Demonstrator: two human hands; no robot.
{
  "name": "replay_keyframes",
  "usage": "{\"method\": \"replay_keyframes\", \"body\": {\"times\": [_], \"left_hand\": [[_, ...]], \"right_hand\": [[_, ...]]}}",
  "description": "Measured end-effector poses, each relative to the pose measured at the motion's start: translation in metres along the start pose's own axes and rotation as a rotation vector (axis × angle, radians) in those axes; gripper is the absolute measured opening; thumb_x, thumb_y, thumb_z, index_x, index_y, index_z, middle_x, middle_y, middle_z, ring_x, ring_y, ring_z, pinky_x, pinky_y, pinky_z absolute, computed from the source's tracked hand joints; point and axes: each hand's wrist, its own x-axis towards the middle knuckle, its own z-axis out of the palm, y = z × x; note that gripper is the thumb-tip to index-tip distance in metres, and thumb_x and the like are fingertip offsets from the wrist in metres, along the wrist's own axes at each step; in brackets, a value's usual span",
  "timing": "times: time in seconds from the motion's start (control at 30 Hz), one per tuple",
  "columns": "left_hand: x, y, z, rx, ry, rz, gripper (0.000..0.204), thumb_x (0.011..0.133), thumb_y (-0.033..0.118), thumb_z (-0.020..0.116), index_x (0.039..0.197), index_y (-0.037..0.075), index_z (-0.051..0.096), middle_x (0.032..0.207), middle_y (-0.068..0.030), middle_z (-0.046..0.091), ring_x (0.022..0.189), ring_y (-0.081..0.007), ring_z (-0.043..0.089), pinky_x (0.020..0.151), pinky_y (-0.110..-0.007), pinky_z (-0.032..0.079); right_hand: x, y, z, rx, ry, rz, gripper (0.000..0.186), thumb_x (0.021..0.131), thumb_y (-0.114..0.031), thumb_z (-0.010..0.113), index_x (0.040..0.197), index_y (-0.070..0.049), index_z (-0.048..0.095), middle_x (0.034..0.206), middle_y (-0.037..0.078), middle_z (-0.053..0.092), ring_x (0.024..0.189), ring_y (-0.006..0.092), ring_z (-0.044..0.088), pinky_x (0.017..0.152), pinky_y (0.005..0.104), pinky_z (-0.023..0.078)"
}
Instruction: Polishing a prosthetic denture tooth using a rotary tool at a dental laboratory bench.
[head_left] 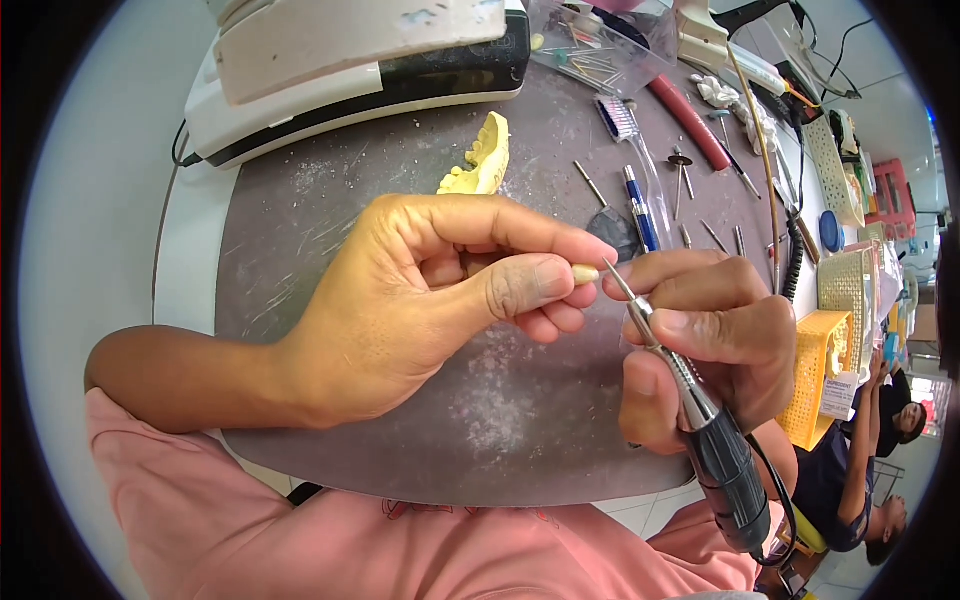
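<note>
My left hand (400,300) pinches a small ivory tooth-shaped piece (585,273) between thumb and index finger, with the other fingers curled behind. My right hand (740,330) grips a rotary handpiece (722,480), silver at the front and black at the back, with a cord. Its thin pointed bur (619,279) is at the piece's right end; whether they touch, I cannot tell. Just beyond my left hand, a pale yellow dental model (483,158) lies on the grey, powder-dusted work mat (330,160).
A white machine (290,125) stands at the back left. A clear tray (590,55) of burs, a brush (630,130), a pen (640,205), a red cylinder (690,120) and several tools lie at right, beside yellow baskets (815,380). Two people (860,480) sit at far right.
</note>
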Motion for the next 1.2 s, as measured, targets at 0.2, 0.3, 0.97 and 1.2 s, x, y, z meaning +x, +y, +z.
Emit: {"method": "replay_keyframes", "body": {"times": [0.2, 0.3, 0.97, 1.2], "left_hand": [[-0.002, 0.002, 0.006, -0.006, -0.009, 0.013, 0.024, 0.089, 0.015, 0.054, 0.104, -0.004, 0.058, 0.088, -0.0110, 0.061, 0.077, -0.0126, 0.060, 0.070, -0.025, 0.051], [-0.001, 0.001, 0.002, -0.002, -0.006, 0.012, 0.022, 0.090, 0.014, 0.054, 0.104, -0.003, 0.057, 0.088, -0.0104, 0.061, 0.077, -0.0127, 0.059, 0.069, -0.025, 0.051], [-0.004, 0.004, 0.001, -0.219, -0.030, -0.120, 0.018, 0.090, 0.009, 0.052, 0.104, -0.002, 0.054, 0.092, -0.0095, 0.060, 0.082, -0.0136, 0.060, 0.070, -0.023, 0.050], [-0.004, 0.005, 0.001, -0.253, -0.023, -0.133, 0.019, 0.090, 0.010, 0.052, 0.105, -0.001, 0.053, 0.096, -0.0082, 0.058, 0.085, -0.0120, 0.059, 0.074, -0.022, 0.049]], "right_hand": [[-0.001, -0.006, -0.004, -0.049, 0.003, -0.086, 0.028, 0.078, -0.008, 0.063, 0.100, -0.003, 0.047, 0.077, 0.010, 0.052, 0.079, 0.0257, 0.059, 0.068, 0.0339, 0.049], [-0.001, -0.005, -0.001, -0.050, -0.026, -0.076, 0.029, 0.076, -0.009, 0.065, 0.100, -0.005, 0.049, 0.077, 0.009, 0.052, 0.081, 0.0270, 0.060, 0.069, 0.0353, 0.049], [-0.001, -0.008, -0.001, -0.087, -0.062, -0.032, 0.031, 0.076, -0.008, 0.067, 0.101, -0.010, 0.050, 0.080, 0.007, 0.052, 0.083, 0.0297, 0.061, 0.072, 0.0380, 0.050], [-0.002, -0.002, 0.000, -0.044, -0.038, -0.060, 0.029, 0.077, -0.007, 0.065, 0.101, -0.003, 0.048, 0.079, 0.010, 0.052, 0.084, 0.0309, 0.061, 0.072, 0.0384, 0.051]]}}
